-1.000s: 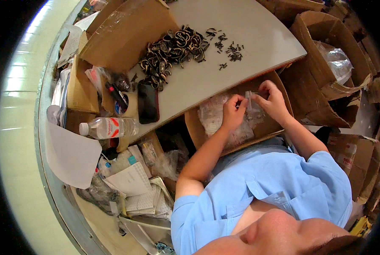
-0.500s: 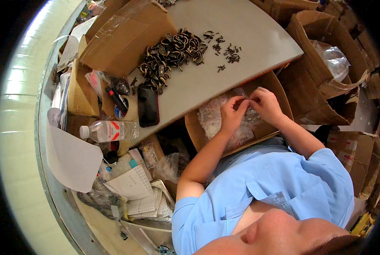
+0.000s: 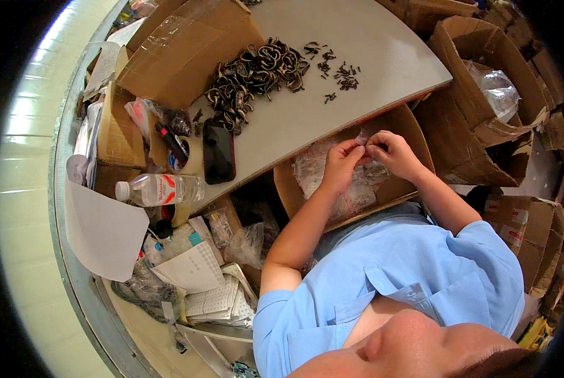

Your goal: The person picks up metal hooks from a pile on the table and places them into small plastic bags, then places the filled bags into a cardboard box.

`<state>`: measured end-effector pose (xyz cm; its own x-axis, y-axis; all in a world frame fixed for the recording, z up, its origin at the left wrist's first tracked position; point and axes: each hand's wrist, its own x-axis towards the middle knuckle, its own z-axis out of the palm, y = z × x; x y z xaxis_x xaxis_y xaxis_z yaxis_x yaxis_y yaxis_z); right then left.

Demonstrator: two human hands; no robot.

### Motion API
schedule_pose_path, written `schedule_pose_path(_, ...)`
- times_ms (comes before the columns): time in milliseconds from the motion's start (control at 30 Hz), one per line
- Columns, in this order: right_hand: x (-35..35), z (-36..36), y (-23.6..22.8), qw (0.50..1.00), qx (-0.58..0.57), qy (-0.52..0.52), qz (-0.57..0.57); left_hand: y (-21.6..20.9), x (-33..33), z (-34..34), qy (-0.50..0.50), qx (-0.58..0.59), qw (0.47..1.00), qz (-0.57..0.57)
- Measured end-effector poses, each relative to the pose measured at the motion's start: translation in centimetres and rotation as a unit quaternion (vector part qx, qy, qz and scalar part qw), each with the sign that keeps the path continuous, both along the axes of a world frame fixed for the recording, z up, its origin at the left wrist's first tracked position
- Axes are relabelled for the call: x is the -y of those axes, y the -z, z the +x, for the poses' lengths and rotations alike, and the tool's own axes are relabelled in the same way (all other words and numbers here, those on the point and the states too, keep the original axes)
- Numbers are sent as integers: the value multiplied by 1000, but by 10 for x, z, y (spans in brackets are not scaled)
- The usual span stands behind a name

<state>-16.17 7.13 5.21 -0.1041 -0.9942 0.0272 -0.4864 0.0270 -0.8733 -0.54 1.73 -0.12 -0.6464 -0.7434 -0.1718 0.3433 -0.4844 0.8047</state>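
Observation:
Over an open cardboard box (image 3: 420,133) at my lap, my two hands meet fingertip to fingertip. My left hand (image 3: 343,166) is closed in a pinch, and so is my right hand (image 3: 393,155), on a small transparent plastic bag (image 3: 362,137) whose edge sticks up between them. Most of that bag is hidden by the fingers. Below the hands, the box holds many transparent plastic bags (image 3: 310,169). Beyond it, on the grey table (image 3: 332,123), lies a heap of dark, brass-toned metal buckles (image 3: 247,82), with small dark screw-like pieces (image 3: 345,77) scattered to its right.
Left of the heap lie a black phone (image 3: 219,151) and a plastic water bottle (image 3: 160,190). A cardboard box (image 3: 184,53) stands behind them. Papers (image 3: 194,271) and bags fill the lower left. To the right are large open cartons (image 3: 461,116), one holding plastic wrap (image 3: 496,91).
My hands have shifted slightly and the fingertips have drawn together, with the plastic bag's edge now showing above them. The table things look the same, with a slight shift of the view.

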Motion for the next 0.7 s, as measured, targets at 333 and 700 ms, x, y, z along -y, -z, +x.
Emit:
schedule_pose_path(333, 0, -8, 2, 989, 137, -22, 51, -12, 0, 3, -12, 77, 997, -19)
schedule_pose_path(700, 0, -13, 3, 979, 177, -36, 93, -15, 0, 4, 18, 29, 999, -24)
